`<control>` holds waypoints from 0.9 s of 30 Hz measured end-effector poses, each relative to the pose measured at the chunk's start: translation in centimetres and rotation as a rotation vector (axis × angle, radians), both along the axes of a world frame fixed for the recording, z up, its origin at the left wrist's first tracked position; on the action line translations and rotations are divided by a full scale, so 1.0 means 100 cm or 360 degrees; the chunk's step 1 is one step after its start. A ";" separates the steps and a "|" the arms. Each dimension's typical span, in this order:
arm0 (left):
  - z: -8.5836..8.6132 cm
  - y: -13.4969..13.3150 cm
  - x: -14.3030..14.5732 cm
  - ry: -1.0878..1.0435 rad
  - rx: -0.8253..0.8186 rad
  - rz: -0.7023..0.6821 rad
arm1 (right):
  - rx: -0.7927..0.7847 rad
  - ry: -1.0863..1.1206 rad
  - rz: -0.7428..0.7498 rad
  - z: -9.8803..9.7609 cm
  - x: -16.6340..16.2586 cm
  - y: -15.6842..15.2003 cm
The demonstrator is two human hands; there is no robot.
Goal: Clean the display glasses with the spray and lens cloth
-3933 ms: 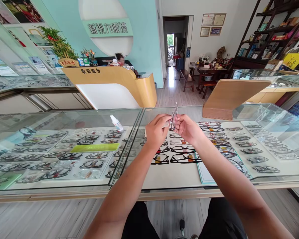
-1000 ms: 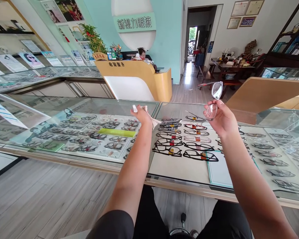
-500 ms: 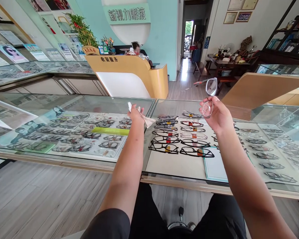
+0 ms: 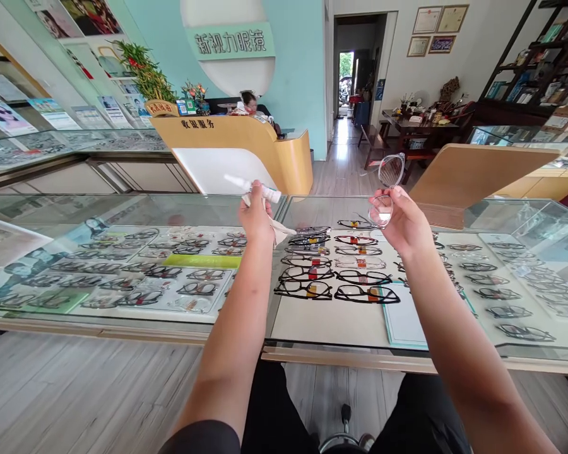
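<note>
In the head view my left hand [image 4: 255, 217] is closed around a small white bottle [image 4: 271, 193], whose slim end points left. A pale cloth [image 4: 281, 232] is in the same hand and hangs out on its right side. My right hand [image 4: 409, 221] pinches a pair of clear-framed eyeglasses [image 4: 390, 170], tilted so that one lens sits above the other. Both hands are raised over the glass display case [image 4: 331, 328]. Below them, between my arms, several dark-framed eyeglasses [image 4: 366, 294] lie in rows, many with orange or red tags.
A brown board [image 4: 483, 176] stands slanted on the case at the right. Beneath my right forearm is a white, teal-edged sheet [image 4: 404, 318]. More frames lie at both sides. Across the room, a person [image 4: 249, 104] is behind the wooden counter [image 4: 227, 135].
The white bottle now shows clearly in my left hand, turned sideways; before, it was mostly hidden. The eyeglasses in my right hand have tilted a little. The whole view has shifted slightly.
</note>
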State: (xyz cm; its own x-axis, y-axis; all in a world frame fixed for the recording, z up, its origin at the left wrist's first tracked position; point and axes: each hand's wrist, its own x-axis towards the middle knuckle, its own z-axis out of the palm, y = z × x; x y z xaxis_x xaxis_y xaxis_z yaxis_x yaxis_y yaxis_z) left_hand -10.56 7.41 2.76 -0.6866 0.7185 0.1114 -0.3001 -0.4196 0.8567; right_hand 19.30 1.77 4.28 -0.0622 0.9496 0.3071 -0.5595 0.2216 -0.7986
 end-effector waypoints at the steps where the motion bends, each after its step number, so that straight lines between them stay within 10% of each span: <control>1: 0.002 -0.005 0.009 0.0018 0.0038 -0.0111 | -0.0001 -0.0001 0.0012 0.000 -0.001 -0.001; 15: 0.004 -0.048 0.061 -0.0182 0.0043 -0.1629 | 0.0059 -0.0083 0.0105 0.001 -0.008 -0.008; 27: 0.009 -0.048 0.046 -0.0066 -0.0143 -0.1559 | -0.0039 -0.0225 0.0254 -0.013 -0.034 -0.014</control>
State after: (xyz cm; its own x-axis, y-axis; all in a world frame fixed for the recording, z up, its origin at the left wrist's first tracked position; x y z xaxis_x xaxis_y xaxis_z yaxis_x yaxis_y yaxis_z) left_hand -5.93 2.57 3.65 0.2149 0.9765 0.0178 -0.5109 0.0969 0.8541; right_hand 15.92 0.36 2.97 -0.2535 0.9312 0.2618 -0.4682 0.1187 -0.8756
